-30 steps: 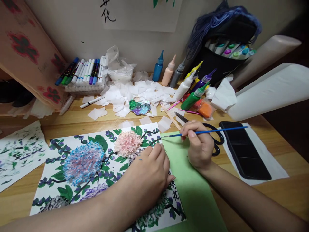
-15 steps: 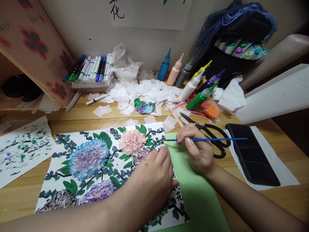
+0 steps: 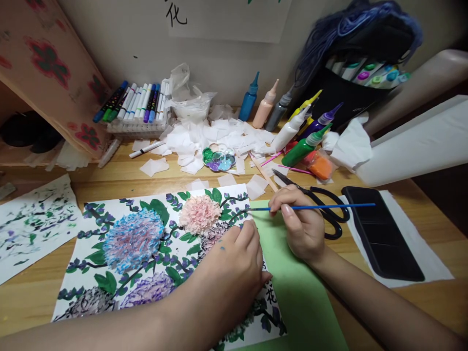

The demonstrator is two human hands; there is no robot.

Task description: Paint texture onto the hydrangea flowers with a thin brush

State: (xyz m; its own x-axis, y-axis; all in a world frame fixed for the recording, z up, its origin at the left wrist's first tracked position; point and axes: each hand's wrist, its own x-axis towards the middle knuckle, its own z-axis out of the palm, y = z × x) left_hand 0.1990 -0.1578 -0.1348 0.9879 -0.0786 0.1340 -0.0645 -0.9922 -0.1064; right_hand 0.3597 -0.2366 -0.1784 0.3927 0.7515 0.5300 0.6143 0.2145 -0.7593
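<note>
From the head camera, the right hand (image 3: 302,229) pinches a thin blue paintbrush (image 3: 314,207) between thumb and fingers, its tip lying at the right edge of the flower painting (image 3: 146,243), beside a dark stem near the pink tissue flower (image 3: 199,213). The left hand (image 3: 230,265) lies palm-down on the painting's lower right part, fingers pressed together and curled, holding nothing. A green sheet (image 3: 296,287) lies under the painting's right edge and beneath the right wrist. Just behind the right hand, black scissors (image 3: 318,202) lie with their handles under the brush shaft, and a black tray (image 3: 382,234) on white paper sits just right of them. Farther back, a small paint palette (image 3: 218,159) rests among scattered white tissue pieces (image 3: 204,136), with squeeze bottles of paint (image 3: 292,131) leaning to its right and a rack of markers (image 3: 135,105) to its left. A paint-smeared sheet (image 3: 32,224) lies at the left, apart from the painting. Bare wooden table (image 3: 431,302) shows along the near right edge and in a strip between the painting and the tissue pile; the back of the table is crowded up to the wall.
</note>
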